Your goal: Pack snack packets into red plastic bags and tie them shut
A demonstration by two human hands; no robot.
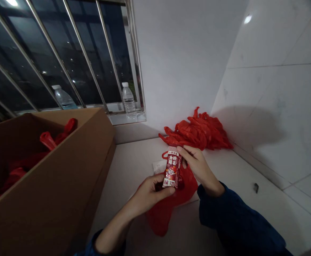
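Between my two hands is a small dark red packet [171, 168] with white lettering, a cartoon figure and a striped top. My left hand [152, 188] grips its lower end, thumb across the front edge. At its upper right, my right hand [195, 161] closes its fingers on the packet's corner. Under the packet a red plastic bag [162, 213] lies spread on the white surface. A piece of pale printed paper [158, 167] sticks out behind the packet, partly hidden by it.
A pile of red plastic bags [198, 129] rests against the wall. On the left stands an open cardboard box [96, 142] holding red bags [48, 140]. One plastic bottle [128, 101] is on the window sill, another bottle [63, 97] behind the box. A small dark object [256, 187] lies at right.
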